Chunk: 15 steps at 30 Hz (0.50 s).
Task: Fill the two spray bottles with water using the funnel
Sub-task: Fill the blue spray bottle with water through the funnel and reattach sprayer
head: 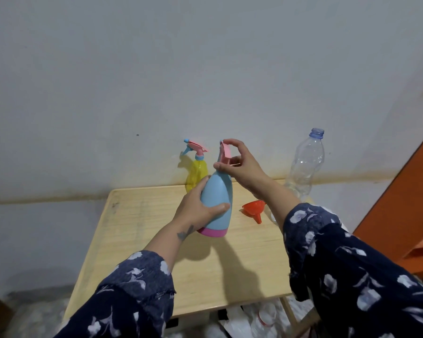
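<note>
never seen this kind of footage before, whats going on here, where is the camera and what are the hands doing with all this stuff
There is no machine here, just a person. The single picture comes from a wide-angle camera worn on their head, looking forward and down, so you see their own two arms in dark flowered sleeves.

The left hand grips the body of a blue spray bottle with a pink base. The right hand pinches that bottle's pink spray head, which is on the bottle.

On the wooden table stand a yellow spray bottle by the wall and a clear plastic bottle with no cap, seemingly empty. A red funnel lies on its side, untouched.

The job is filling both spray bottles through the funnel.
</note>
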Each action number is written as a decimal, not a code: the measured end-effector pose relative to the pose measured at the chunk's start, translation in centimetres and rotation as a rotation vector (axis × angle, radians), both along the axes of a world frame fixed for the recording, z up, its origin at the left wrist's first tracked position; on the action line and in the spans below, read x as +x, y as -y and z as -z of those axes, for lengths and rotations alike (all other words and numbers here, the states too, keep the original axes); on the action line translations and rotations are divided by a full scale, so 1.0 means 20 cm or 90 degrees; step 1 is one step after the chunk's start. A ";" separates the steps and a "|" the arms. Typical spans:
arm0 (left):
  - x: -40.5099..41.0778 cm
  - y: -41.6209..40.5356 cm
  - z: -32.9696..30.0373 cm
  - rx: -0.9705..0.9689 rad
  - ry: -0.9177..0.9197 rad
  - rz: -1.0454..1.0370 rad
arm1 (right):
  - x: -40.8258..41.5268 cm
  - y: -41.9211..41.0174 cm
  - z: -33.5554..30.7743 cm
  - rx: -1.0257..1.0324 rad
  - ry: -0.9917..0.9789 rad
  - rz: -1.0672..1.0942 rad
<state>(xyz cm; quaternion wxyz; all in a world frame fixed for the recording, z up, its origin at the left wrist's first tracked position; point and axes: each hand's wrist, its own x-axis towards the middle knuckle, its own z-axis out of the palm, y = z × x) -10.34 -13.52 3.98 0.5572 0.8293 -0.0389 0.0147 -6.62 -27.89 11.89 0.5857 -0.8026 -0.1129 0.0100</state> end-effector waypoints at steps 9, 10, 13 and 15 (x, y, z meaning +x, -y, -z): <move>-0.11 -0.02 0.10 0.058 -0.001 -0.032 | -0.09 -0.07 0.10 -0.011 0.040 0.027; -0.12 -0.03 0.11 0.063 -0.002 -0.037 | -0.11 -0.08 0.12 -0.027 0.050 0.028; -0.16 -0.06 0.14 0.077 -0.007 -0.045 | -0.13 -0.08 0.11 -0.049 -0.035 -0.024; -0.18 -0.08 0.16 0.088 -0.006 -0.053 | -0.13 -0.08 0.11 -0.024 -0.055 -0.031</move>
